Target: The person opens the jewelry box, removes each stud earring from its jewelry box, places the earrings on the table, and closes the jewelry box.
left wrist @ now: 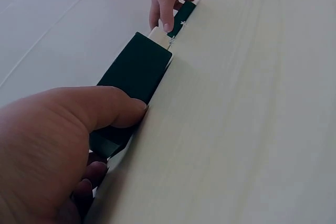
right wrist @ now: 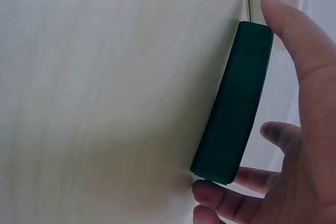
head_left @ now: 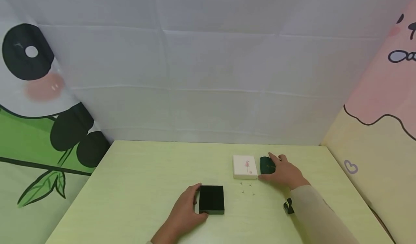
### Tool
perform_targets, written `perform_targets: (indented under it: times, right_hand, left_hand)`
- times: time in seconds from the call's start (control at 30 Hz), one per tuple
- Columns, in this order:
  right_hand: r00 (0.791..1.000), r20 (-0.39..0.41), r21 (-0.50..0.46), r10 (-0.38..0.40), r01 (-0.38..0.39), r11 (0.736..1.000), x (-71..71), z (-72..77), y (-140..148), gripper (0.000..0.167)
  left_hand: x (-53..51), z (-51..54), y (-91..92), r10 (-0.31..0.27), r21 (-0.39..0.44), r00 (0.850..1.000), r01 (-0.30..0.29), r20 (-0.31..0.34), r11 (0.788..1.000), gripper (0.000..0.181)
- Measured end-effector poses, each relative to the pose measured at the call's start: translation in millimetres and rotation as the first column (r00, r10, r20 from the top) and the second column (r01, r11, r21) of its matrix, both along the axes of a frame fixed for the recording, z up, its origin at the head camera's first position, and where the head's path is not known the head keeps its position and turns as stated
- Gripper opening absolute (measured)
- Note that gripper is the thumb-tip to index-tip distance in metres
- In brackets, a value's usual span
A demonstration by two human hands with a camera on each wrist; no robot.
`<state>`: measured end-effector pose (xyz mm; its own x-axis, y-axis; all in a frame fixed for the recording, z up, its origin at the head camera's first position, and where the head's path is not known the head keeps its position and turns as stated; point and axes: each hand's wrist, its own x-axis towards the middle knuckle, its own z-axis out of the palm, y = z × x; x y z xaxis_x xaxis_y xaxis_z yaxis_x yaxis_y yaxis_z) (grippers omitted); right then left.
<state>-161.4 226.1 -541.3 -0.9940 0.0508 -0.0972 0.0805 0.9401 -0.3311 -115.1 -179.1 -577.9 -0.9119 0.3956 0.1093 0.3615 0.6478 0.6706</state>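
A flat black-green box lies on the table near the front. My left hand grips it from the left, with the thumb at its near edge and the fingers at its far corner. In the left wrist view that thumb presses along the box's edge. Farther back, my right hand spreads around a dark green case. Its thumb lies by one end, against the white box beside it; a fingertip touches the other end, and the index finger stands apart. The white box has a pink flower print.
Several tiny silvery pieces lie in front of the white box. A small black object sits beside the right sleeve. White cloth hangs behind the pale table, with printed cartoon cloths at both sides.
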Motion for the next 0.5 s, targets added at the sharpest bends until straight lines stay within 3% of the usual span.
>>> perform_targets:
  times: [0.5]
  right_hand:
    - [1.0,0.02,0.041,-0.015,0.014,0.999,-6.1,-0.8,-6.0,0.111]
  left_hand:
    - [-0.6,2.4,0.8,-0.004,-0.006,1.0,0.004,-0.012,1.0,0.094]
